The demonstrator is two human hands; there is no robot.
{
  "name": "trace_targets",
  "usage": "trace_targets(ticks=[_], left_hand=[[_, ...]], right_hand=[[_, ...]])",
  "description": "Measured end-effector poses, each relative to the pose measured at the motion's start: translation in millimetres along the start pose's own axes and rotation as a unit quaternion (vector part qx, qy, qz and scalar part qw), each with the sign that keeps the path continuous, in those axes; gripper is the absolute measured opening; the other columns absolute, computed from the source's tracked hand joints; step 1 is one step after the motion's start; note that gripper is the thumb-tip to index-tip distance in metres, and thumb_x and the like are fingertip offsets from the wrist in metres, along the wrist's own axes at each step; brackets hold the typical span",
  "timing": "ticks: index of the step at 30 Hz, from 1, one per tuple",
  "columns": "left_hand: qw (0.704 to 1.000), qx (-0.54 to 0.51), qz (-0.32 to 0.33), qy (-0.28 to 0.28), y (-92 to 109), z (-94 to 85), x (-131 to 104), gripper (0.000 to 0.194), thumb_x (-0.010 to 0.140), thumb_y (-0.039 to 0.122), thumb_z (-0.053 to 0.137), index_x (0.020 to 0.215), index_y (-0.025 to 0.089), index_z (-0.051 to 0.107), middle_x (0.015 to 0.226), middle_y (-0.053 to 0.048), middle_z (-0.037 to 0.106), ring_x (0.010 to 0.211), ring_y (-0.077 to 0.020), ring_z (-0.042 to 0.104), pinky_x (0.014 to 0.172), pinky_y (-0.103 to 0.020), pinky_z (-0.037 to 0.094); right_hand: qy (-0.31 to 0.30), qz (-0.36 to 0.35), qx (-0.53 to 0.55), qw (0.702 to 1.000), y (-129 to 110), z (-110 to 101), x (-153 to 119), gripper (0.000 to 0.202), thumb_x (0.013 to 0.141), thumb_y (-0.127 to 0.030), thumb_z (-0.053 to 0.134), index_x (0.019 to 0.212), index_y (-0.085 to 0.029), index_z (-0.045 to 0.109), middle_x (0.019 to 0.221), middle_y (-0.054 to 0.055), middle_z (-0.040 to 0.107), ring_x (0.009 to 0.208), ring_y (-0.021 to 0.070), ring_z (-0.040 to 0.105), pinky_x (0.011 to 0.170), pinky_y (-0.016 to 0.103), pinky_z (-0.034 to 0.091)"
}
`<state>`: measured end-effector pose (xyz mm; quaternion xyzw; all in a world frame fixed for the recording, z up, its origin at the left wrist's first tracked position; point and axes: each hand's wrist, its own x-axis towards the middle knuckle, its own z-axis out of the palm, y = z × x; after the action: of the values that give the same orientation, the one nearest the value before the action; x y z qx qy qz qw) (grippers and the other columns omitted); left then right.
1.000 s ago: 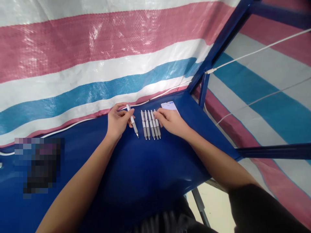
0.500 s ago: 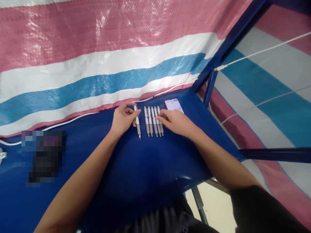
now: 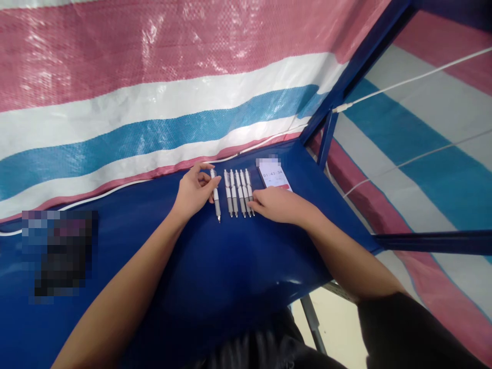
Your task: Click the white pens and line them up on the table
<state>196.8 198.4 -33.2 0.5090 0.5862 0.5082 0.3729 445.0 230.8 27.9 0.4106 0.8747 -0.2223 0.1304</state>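
Note:
Between the thumb and fingers of my left hand [image 3: 195,190] is a white and grey retractable pen [image 3: 217,206], its tip pointing toward me on the blue table. To its right, several matching pens [image 3: 237,192] lie side by side in a row, tips also toward me. My right hand [image 3: 279,205] is at the right end of that row, with its thumb and forefinger closed at the grey grip of the end pen [image 3: 249,190]. The other fingers of that hand are tucked out of sight.
Just behind my right hand lies a phone [image 3: 274,176] with digits on its lit screen. A blurred dark object [image 3: 65,253] rests on the left of the blue table [image 3: 238,271]. A striped sheet [image 3: 161,130] hangs along the back, with a blue frame post [image 3: 328,136] at the right.
My right hand has slid down along the end pen toward its tip, uncovering more of the phone screen. My left hand keeps its hold on the pen. The view has shifted slightly.

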Motion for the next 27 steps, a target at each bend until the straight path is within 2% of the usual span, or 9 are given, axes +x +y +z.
trace_targets(ticks=[3, 10, 14, 19, 24, 27], left_hand=[[1.0, 0.023, 0.007, 0.002, 0, 0.5, -2, 0.032, 0.088, 0.036, 0.082, 0.112, 0.022, 0.066, 0.067, 0.005, 0.067, 0.039, -0.0128, 0.06, 0.041, -0.025, 0.046], [0.998, 0.067, 0.013, 0.008, 1, -0.4, -1, 0.027, 0.089, 0.033, 0.081, 0.11, 0.023, 0.067, 0.063, 0.005, 0.067, 0.039, -0.0144, 0.061, 0.042, -0.026, 0.044], [0.994, 0.106, 0.006, 0.006, 0, -3.4, -1, 0.025, 0.09, 0.034, 0.078, 0.11, 0.022, 0.068, 0.064, 0.004, 0.07, 0.041, -0.0159, 0.064, 0.045, -0.027, 0.045], [0.994, 0.11, -0.014, -0.001, -3, -6.2, -1, 0.024, 0.089, 0.035, 0.079, 0.107, 0.022, 0.068, 0.06, 0.005, 0.069, 0.04, -0.017, 0.064, 0.045, -0.028, 0.045], [0.996, 0.085, -0.016, 0.009, -7, -7.3, 1, 0.026, 0.086, 0.033, 0.081, 0.106, 0.023, 0.068, 0.067, 0.004, 0.07, 0.041, -0.0165, 0.065, 0.045, -0.029, 0.048], [0.998, 0.066, -0.003, 0.015, -10, -7.9, 2, 0.023, 0.084, 0.031, 0.083, 0.1, 0.023, 0.069, 0.066, 0.003, 0.069, 0.04, -0.0159, 0.063, 0.044, -0.029, 0.048]], right_hand=[[-0.007, 0.002, 0.002, 1.0, -4, 1, 0, 0.042, 0.112, -0.034, 0.045, 0.089, -0.014, 0.075, 0.098, 0.022, 0.08, 0.086, 0.0299, 0.075, 0.072, 0.037, 0.046], [0.012, 0.015, 0.016, 1.0, -16, 11, 1, 0.042, 0.112, -0.035, 0.044, 0.103, -0.012, 0.079, 0.099, 0.021, 0.081, 0.088, 0.0297, 0.077, 0.074, 0.037, 0.05], [0.019, 0.006, 0.021, 1.0, -19, 14, 1, 0.041, 0.112, -0.037, 0.044, 0.109, -0.011, 0.077, 0.101, 0.022, 0.081, 0.091, 0.0319, 0.077, 0.073, 0.037, 0.049], [0.018, 0.01, 0.027, 0.999, -20, 15, 2, 0.039, 0.112, -0.039, 0.045, 0.107, -0.014, 0.075, 0.1, 0.019, 0.081, 0.089, 0.0295, 0.076, 0.069, 0.035, 0.045], [0.015, 0.007, 0.035, 0.999, -19, 13, 3, 0.039, 0.112, -0.04, 0.047, 0.098, -0.016, 0.074, 0.094, 0.017, 0.08, 0.085, 0.0279, 0.075, 0.066, 0.034, 0.042], [0.011, 0.009, 0.03, 0.999, -21, 12, 2, 0.038, 0.112, -0.041, 0.048, 0.099, -0.016, 0.074, 0.095, 0.017, 0.08, 0.086, 0.0283, 0.075, 0.066, 0.034, 0.042]])
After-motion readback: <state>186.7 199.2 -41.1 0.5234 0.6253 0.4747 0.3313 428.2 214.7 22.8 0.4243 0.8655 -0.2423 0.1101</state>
